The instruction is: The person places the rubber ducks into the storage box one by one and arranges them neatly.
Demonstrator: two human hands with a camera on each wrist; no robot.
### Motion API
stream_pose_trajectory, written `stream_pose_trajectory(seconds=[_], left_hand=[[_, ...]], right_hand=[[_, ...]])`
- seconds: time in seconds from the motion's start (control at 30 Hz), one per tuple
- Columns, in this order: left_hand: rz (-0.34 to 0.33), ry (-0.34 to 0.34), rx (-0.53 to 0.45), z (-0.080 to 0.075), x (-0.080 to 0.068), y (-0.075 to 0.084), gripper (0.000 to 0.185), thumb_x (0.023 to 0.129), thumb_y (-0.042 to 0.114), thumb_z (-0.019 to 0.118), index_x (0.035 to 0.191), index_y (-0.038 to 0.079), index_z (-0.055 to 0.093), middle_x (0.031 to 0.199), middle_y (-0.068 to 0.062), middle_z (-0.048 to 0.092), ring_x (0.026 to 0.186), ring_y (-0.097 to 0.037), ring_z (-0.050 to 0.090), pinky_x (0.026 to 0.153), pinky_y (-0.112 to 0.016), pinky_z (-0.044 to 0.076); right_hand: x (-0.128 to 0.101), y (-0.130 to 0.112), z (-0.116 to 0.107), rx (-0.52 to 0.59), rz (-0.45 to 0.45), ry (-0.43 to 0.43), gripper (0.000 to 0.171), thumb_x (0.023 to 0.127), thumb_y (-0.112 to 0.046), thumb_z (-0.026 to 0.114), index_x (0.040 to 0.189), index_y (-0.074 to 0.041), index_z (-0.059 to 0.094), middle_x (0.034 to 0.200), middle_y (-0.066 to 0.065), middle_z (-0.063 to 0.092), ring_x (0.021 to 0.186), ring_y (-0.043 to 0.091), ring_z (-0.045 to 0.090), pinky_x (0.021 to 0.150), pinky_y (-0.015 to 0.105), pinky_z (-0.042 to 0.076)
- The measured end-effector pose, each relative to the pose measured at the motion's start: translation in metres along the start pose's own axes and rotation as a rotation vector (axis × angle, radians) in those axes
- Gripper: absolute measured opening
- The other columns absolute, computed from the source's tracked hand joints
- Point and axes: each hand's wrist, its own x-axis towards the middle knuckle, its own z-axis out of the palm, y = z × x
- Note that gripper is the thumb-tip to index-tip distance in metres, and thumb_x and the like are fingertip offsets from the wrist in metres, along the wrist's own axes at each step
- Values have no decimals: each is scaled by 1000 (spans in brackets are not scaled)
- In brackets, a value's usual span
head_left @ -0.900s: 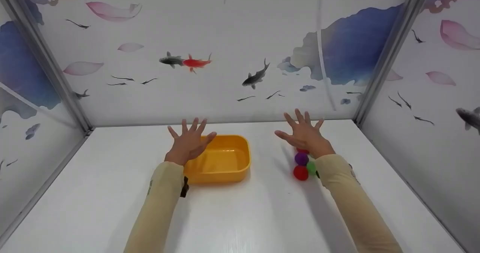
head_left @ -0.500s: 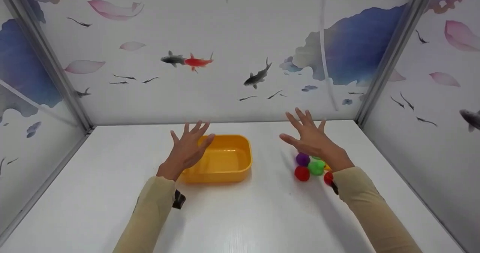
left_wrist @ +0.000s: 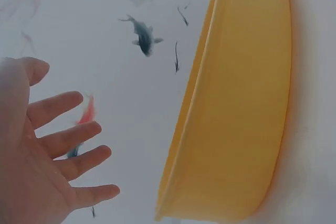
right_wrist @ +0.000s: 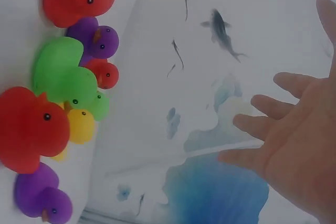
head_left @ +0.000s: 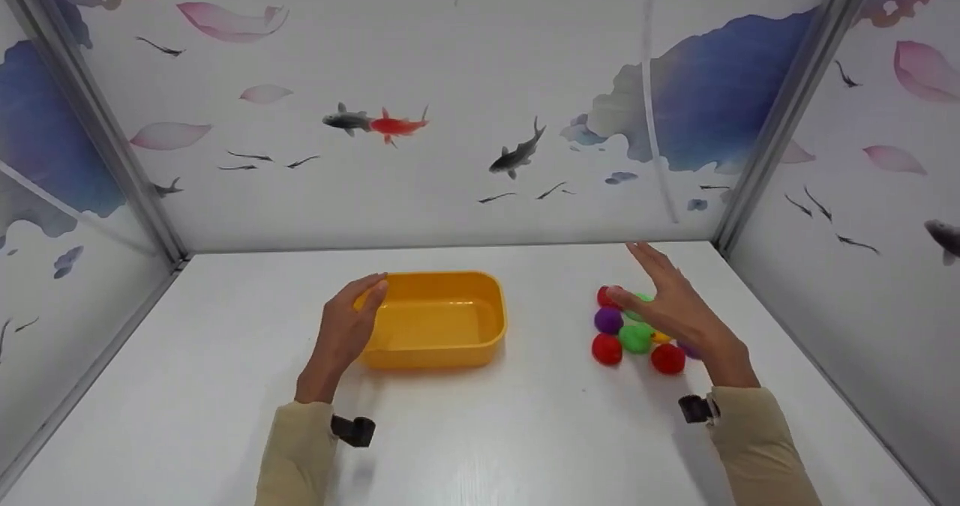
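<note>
My left hand (head_left: 346,324) hovers over the left end of a yellow rectangular tub (head_left: 442,356), thumb and fingers apart with nothing between them. In the left wrist view the tub's outer wall (left_wrist: 241,98) stands beyond the straight, spread fingers. My right hand (head_left: 686,307) is held above a cluster of small rubber ducks, its thumb apart from the fingers. The right wrist view shows red (right_wrist: 31,129), green (right_wrist: 63,77), purple (right_wrist: 44,192) and yellow ducks (right_wrist: 80,126) beside the empty palm. In the head view the right hand hides part of the cluster.
A white table (head_left: 480,446) carries the tub at centre left and the ducks at the right. Panels printed with fish and petals (head_left: 450,56) enclose the back and both sides, joined by grey metal posts (head_left: 780,109). Each wrist wears a small black camera (head_left: 354,431).
Both hands have drawn back toward the body and turned from palms-down spread to more sideways. The right hand has also shifted right, uncovering more ducks. Tub and ducks stay put.
</note>
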Motion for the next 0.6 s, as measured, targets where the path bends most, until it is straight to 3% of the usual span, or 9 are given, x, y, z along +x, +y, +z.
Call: stream_pose_trajectory(seconds=[0.1, 0.3, 0.6], left_hand=[[-82, 30, -40, -5, -3, -10, 43, 105, 31, 49, 135, 4, 61, 145, -18, 56, 140, -35, 48, 120, -52, 35], [-213, 43, -104, -12, -10, -31, 41, 107, 27, 45, 138, 5, 57, 147, -19, 54, 141, -34, 45, 121, -49, 36], [-323, -29, -216, -11, -9, -46, 47, 107, 23, 41, 152, 9, 40, 158, -17, 38, 141, -34, 45, 115, -47, 45]], right_hand=[[-8, 15, -1, 23, 39, 35, 88, 90, -64, 56, 160, -22, 24, 169, 15, 10, 152, 48, 12, 113, 79, 18], [-17, 50, -1, 58, 110, 91, 80, 93, -61, 55, 156, -15, 35, 165, 21, 22, 149, 50, 19, 113, 77, 21], [-33, 100, -1, 225, 206, 111, 76, 97, -59, 51, 154, -11, 37, 158, 26, 33, 144, 49, 33, 114, 65, 34]])
